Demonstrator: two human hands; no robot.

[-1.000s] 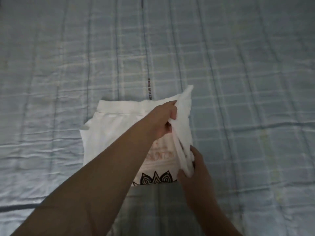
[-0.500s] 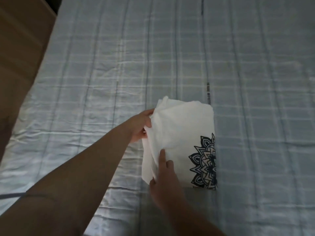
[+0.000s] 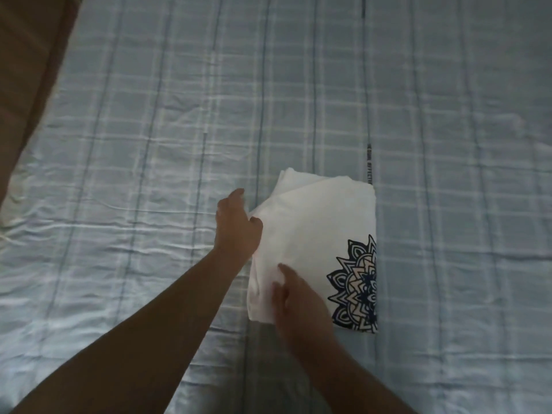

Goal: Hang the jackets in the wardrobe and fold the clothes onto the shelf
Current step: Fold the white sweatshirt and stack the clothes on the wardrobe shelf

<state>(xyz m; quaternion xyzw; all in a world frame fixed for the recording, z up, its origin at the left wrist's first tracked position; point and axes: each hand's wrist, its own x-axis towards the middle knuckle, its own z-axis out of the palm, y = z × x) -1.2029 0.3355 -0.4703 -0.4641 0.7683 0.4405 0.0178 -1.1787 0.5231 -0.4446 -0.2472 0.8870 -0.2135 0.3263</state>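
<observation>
A folded white shirt [image 3: 313,231] lies on the blue checked bedsheet [image 3: 149,130]. The left hand [image 3: 237,225] touches its left edge, fingers relaxed; the right hand [image 3: 298,297] rests flat on it. A brown surface [image 3: 27,55] borders the bed's left.

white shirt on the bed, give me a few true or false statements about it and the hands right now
1. The white shirt lies folded on the blue plaid bedsheet. True.
2. A dark mandala print shows at the shirt's right edge. True.
3. The right hand is lifted clear of the shirt. False: it rests on the shirt's near left part, fingers extended.
4. The left hand is at the shirt's right edge. False: it is at the left edge, fingers curled against the cloth.
5. The shirt hangs on a hanger. False: it lies flat on the bed and no hanger is in view.
</observation>
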